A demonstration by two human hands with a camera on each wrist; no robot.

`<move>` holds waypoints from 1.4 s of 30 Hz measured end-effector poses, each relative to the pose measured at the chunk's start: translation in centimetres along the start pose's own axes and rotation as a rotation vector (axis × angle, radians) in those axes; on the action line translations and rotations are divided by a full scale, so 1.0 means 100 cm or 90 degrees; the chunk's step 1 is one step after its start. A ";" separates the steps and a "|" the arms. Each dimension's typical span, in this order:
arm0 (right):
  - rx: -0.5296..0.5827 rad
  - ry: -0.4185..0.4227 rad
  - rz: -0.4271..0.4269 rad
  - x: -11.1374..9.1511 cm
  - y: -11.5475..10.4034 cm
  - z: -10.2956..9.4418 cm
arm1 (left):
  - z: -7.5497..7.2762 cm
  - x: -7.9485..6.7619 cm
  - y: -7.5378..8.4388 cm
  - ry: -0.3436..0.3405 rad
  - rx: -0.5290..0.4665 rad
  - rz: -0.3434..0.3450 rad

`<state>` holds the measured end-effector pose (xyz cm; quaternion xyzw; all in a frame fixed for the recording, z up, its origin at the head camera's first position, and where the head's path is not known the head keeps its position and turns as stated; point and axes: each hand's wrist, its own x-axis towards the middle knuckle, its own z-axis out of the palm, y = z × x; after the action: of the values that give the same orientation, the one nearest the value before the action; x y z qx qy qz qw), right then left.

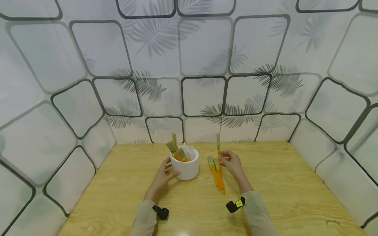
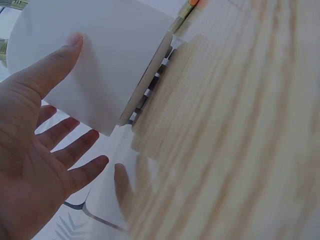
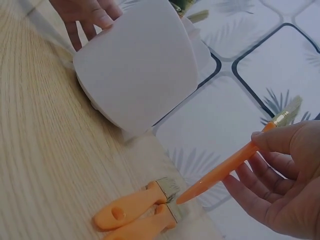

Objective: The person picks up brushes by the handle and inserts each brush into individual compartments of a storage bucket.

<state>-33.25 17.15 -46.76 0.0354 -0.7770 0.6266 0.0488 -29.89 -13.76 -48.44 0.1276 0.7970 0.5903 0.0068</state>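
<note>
A white round pot (image 1: 189, 169) stands on the table with several orange-handled paintbrushes (image 1: 180, 154) in it, bristles up. My left hand (image 1: 162, 177) is at its left side. In the left wrist view the left thumb rests on the pot's wall, while the other fingers are spread, fairly straight, beside it. My right hand (image 1: 233, 164) pinches a slim paintbrush (image 1: 218, 139) between thumb and fingers. It is upright, bristles up, and its orange handle (image 3: 220, 172) shows in the right wrist view. Below that hand, flat paintbrushes (image 1: 215, 175) lie side by side on the table.
Pale translucent pieces (image 1: 191, 151) stick up inside the pot's right part. The wood-grain table (image 1: 118, 193) meets a patterned wall covering (image 1: 203, 98) at the back and both sides. A dark wrist camera (image 1: 234, 205) sits on each sleeve.
</note>
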 end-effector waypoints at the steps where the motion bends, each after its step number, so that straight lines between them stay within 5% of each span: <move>1: 0.000 0.001 -0.003 0.001 -0.001 0.000 | 0.000 0.001 0.000 -0.001 0.001 0.002; 32: 0.011 0.001 -0.032 0.005 -0.021 0.012 | -0.001 0.000 0.002 0.001 0.000 -0.014; 42: 0.000 -0.004 -0.028 -0.011 -0.055 0.014 | -0.001 0.002 -0.004 0.004 0.004 -0.007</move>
<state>-31.55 14.65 -41.89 0.0546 -0.7764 0.6249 0.0604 -30.21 -13.91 -48.72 0.1214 0.7994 0.5884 0.0074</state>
